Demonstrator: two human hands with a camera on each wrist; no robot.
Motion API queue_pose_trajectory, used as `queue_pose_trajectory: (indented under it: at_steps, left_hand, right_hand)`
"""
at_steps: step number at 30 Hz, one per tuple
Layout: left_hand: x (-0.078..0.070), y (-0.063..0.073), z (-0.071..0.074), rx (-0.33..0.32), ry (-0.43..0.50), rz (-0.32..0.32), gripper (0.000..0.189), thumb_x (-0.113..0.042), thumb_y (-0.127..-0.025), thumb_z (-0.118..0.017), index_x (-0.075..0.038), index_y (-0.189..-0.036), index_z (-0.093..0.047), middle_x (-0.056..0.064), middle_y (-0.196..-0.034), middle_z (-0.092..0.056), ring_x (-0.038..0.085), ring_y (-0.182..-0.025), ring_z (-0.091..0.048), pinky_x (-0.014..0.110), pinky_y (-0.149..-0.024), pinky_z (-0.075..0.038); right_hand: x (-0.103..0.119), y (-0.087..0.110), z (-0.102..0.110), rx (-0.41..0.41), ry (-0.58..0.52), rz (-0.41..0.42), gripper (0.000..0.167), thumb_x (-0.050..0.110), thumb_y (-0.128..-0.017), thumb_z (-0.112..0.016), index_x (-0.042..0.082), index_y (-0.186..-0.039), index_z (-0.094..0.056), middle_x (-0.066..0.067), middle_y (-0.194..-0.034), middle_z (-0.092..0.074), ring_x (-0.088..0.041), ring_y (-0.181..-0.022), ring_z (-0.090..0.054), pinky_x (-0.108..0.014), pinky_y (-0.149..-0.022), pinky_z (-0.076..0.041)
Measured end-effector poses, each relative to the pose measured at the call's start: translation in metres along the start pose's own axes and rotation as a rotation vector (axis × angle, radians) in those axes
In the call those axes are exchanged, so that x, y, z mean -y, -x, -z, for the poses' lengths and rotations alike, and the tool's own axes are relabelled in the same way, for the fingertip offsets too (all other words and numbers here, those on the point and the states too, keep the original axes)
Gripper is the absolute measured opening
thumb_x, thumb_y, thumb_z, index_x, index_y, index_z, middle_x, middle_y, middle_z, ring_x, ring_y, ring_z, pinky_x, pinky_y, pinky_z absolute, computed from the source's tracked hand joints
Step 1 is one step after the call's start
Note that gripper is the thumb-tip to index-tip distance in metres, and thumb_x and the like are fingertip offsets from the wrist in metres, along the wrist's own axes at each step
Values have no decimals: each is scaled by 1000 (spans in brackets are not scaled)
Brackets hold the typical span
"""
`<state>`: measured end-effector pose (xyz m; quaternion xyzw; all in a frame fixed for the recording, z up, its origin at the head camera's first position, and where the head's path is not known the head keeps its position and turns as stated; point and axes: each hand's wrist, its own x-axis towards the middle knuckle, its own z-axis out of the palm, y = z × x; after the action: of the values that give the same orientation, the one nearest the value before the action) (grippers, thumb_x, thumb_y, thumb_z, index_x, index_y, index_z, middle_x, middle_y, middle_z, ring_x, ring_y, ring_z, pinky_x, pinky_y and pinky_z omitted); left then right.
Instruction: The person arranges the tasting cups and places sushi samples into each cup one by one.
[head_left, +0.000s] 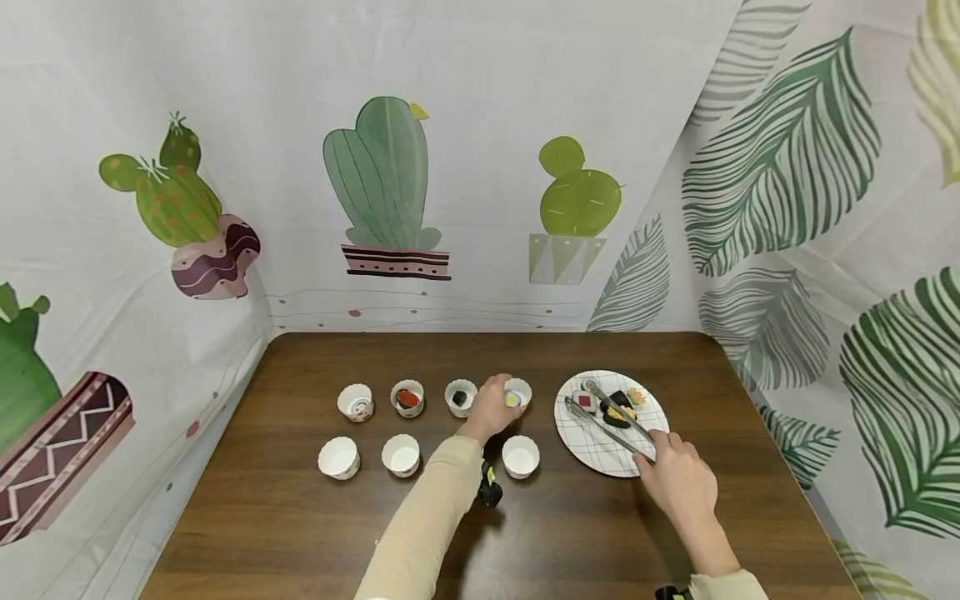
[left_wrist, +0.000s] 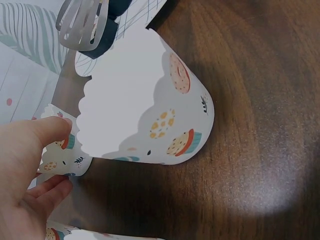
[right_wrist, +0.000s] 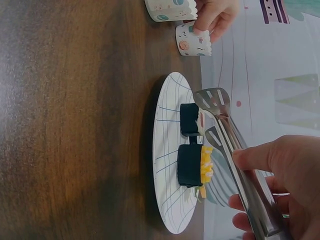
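Note:
My left hand (head_left: 491, 407) grips a small white paper cup (left_wrist: 65, 155) at the right end of the back row, thumb on one side and fingers on the other. Something pale with yellow-green lies in that cup. In my right hand (head_left: 681, 475) are metal tongs (right_wrist: 250, 192), their slotted heads apart above the white checked plate (head_left: 592, 452). On this plate sit a sushi roll with yellow corn-like topping (right_wrist: 190, 165), another roll with a red centre (head_left: 584, 401), and a small orange piece (head_left: 636, 395). The tongs partly cover the rolls in the head view.
Other back-row cups hold a round pale piece (head_left: 362, 406), a red-topped piece (head_left: 407, 399) and a dark piece (head_left: 459, 398). Nearer stand white cups at left (head_left: 339, 458), middle (head_left: 401, 456) and right (head_left: 521, 457). My left sleeve (head_left: 427, 521) crosses the wooden table (head_left: 255, 517). Printed cloth hangs behind.

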<state>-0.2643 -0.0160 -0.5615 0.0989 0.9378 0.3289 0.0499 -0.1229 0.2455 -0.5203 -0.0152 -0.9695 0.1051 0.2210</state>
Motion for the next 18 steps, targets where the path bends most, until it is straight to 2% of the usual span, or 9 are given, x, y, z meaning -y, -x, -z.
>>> queue_pose_trajectory:
  at_steps: [8, 15, 18]
  left_hand:
    - [0, 0, 0, 8, 2, 12, 62, -25, -76, -74, -8, -130, -47, 12, -123, -54, 28, -105, -56, 40, -86, -47]
    - [-1, 0, 1, 11, 7, 8, 62, -25, -77, -74, -7, -130, -47, 12, -123, -54, 29, -107, -56, 40, -86, -47]
    - [-1, 0, 1, 13, 4, 6, 62, -26, -77, -74, -7, -130, -47, 12, -124, -53, 29, -107, -56, 40, -86, -47]
  right_hand:
    - [0, 0, -1, -40, 7, 29, 37, 19, -64, -74, -2, -93, -63, -19, -81, -61, -39, -70, -57, -47, -49, -42]
    - [-1, -1, -3, -123, 50, 69, 37, 17, -62, -74, -5, -89, -63, -20, -77, -61, -39, -66, -56, -44, -44, -41]
    - [-1, -3, -3, -107, 61, 74, 38, 17, -61, -76, -5, -89, -63, -20, -76, -61, -39, -65, -56, -44, -43, -40]
